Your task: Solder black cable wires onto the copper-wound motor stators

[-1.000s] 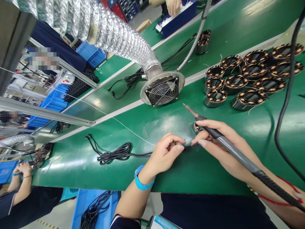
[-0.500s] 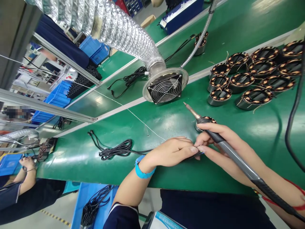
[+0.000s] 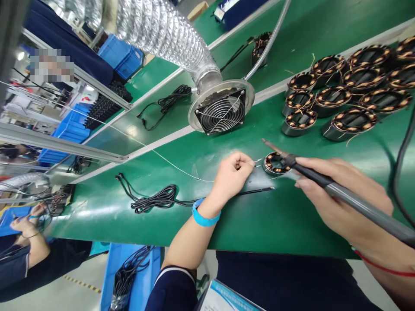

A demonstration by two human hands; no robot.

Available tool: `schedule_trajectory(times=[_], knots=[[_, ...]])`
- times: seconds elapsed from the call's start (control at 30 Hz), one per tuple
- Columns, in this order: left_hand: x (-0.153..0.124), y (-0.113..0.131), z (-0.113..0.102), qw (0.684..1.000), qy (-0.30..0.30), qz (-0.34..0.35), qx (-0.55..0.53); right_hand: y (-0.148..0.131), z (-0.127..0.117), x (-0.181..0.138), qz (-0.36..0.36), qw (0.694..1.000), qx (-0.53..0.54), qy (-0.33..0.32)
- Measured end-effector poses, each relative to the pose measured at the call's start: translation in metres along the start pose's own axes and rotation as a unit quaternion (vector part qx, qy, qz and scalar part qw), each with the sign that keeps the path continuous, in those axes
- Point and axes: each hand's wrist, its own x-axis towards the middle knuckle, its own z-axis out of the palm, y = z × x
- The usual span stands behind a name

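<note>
My right hand (image 3: pixel 343 194) is closed around a soldering iron (image 3: pixel 337 188), its bare tip pointing up and left over the bench. Just under the iron's front end stands a small motor stator (image 3: pixel 270 166) with copper windings, partly hidden by the iron. My left hand (image 3: pixel 231 175), a blue band at its wrist, pinches a thin solder wire (image 3: pixel 181 172) that trails in from the upper left. Fine silvery ends show between these fingertips and the stator; which belong to the solder is unclear. Below the left hand, a black cable (image 3: pixel 158 198) lies bundled, its stripped end pointing right.
A fume extractor fan (image 3: pixel 222 114) on a silver duct (image 3: pixel 168 39) hangs above the bench. Several stators (image 3: pixel 301 123) stand at the back right. A blue bin (image 3: pixel 108 276) of cables is below the bench edge. Another person's hands (image 3: pixel 24 222) work at far left.
My hands have come apart; the cable end they held now lies on the bench. My left hand moved up near the stator. My right hand shifted right, gripping the iron nearer its front.
</note>
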Motion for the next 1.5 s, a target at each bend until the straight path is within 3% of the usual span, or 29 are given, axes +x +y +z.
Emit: schedule_trajectory(times=[0.17,0.5,0.93,1.17,1.5], knots=[[-0.001,-0.006,0.0,1.0,-0.001,0.023,-0.001,0.004,0.001,-0.012,-0.044,0.997,0.035,0.054],[0.001,-0.01,0.001,0.999,-0.001,0.04,-0.004,0.013,0.002,-0.025,0.015,0.997,0.074,0.026],[0.001,-0.007,0.004,0.998,0.009,0.06,0.007,0.01,0.0,-0.027,0.029,0.998,0.06,0.003],[0.001,-0.005,0.004,0.998,0.005,0.055,0.012,0.013,0.003,-0.024,0.008,0.999,0.02,0.038],[0.0,-0.008,0.004,0.997,0.007,0.073,0.001,0.003,-0.006,-0.013,-0.023,0.998,-0.032,-0.05]])
